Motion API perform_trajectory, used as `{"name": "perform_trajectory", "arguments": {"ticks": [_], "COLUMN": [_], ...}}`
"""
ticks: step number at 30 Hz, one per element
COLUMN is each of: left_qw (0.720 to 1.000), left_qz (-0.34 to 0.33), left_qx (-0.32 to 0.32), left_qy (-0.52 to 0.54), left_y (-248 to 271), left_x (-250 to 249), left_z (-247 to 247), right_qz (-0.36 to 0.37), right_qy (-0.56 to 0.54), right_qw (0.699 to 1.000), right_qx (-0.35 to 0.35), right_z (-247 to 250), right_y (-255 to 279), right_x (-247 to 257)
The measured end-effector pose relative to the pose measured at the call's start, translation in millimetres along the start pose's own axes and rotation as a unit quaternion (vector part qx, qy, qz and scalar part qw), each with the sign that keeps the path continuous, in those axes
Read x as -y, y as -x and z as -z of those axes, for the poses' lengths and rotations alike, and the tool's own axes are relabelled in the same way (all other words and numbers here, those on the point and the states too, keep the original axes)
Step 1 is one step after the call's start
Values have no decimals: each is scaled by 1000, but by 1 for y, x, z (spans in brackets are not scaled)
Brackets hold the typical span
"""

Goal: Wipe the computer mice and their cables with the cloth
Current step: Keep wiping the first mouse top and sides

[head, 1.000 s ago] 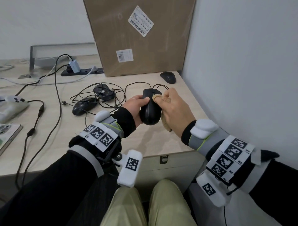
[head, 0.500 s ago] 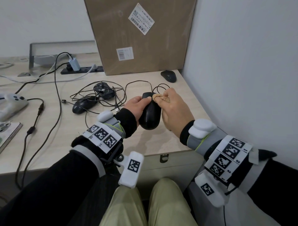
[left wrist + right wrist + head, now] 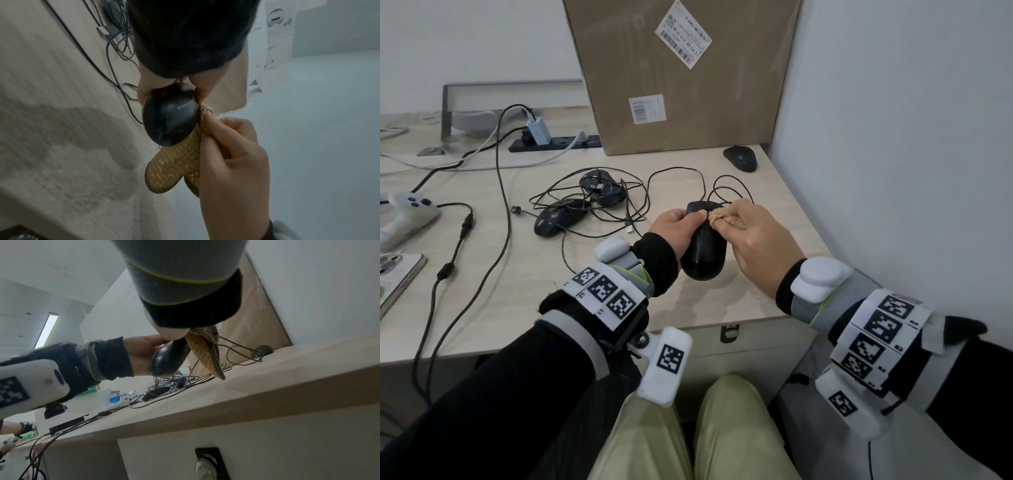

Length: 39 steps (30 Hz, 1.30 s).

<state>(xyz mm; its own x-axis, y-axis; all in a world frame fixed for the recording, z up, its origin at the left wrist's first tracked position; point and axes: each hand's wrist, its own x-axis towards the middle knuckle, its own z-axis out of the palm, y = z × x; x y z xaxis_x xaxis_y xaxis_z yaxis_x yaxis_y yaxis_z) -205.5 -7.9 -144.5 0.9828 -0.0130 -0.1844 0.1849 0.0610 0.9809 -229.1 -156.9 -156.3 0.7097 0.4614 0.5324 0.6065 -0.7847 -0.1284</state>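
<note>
My left hand [image 3: 674, 229] grips a black wired mouse [image 3: 705, 246] lifted above the desk's front right part. In the left wrist view the same mouse [image 3: 170, 120] shows its glossy back. My right hand [image 3: 753, 240] pinches a tan waffle-weave cloth [image 3: 724, 219] against the mouse's right side, and the cloth [image 3: 176, 164] hangs below it. The mouse's cable [image 3: 729, 186] loops back over the desk. Two more black wired mice [image 3: 554, 221] [image 3: 602, 188] lie in a tangle of cables at mid desk. A fourth black mouse [image 3: 741, 158] sits by the wall.
A large cardboard box [image 3: 681, 75] leans at the back. A power strip [image 3: 551, 142] and adapter lie to its left, with long cables [image 3: 503, 192] crossing the desk. A white game controller [image 3: 404, 216] sits at the left edge. The wall [image 3: 893, 137] bounds the right side.
The cloth in my right hand has shifted slightly along the mouse's upper right side. My left hand keeps its hold on the mouse, which stays in about the same place.
</note>
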Motion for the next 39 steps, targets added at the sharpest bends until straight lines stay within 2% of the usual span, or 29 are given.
{"name": "perform_trajectory", "arguments": {"ticks": [3,6,8,13,18,21,23,26,31,36,39], "left_qw": [1000,1000,1000,1000,998,997,996,995,997,998,998], "left_qz": [-4,-13,-18,-3,28,43,46,49,46,45,38], "left_qx": [-5,-4,4,11,23,40,53,63,33,29,33], "left_qy": [0,-10,-23,-1,42,54,47,53,47,41,25], "left_y": [-1,-3,-2,-2,1,1,3,5,-1,-1,0], "left_x": [-4,-9,-12,-14,-5,-7,-8,-8,-6,-11,-14], "left_z": [3,3,1,0,2,3,3,2,8,7,5], "right_qz": [23,-1,-23,-28,21,-51,-78,-63,-2,-78,-79], "right_qy": [-10,-58,-62,-61,-79,-93,-87,-108,-114,-120,-102], "right_qw": [1000,995,993,996,994,988,988,991,993,985,990], "right_qx": [-15,-83,-101,-66,-73,-108,-96,-38,-31,-96,-59], "right_z": [2,9,11,8,16,22,22,19,14,16,15], "right_y": [2,-8,-17,-20,-7,-11,-18,-24,-9,-14,-21], "right_x": [4,5,4,5,4,1,0,4,14,5,4]}}
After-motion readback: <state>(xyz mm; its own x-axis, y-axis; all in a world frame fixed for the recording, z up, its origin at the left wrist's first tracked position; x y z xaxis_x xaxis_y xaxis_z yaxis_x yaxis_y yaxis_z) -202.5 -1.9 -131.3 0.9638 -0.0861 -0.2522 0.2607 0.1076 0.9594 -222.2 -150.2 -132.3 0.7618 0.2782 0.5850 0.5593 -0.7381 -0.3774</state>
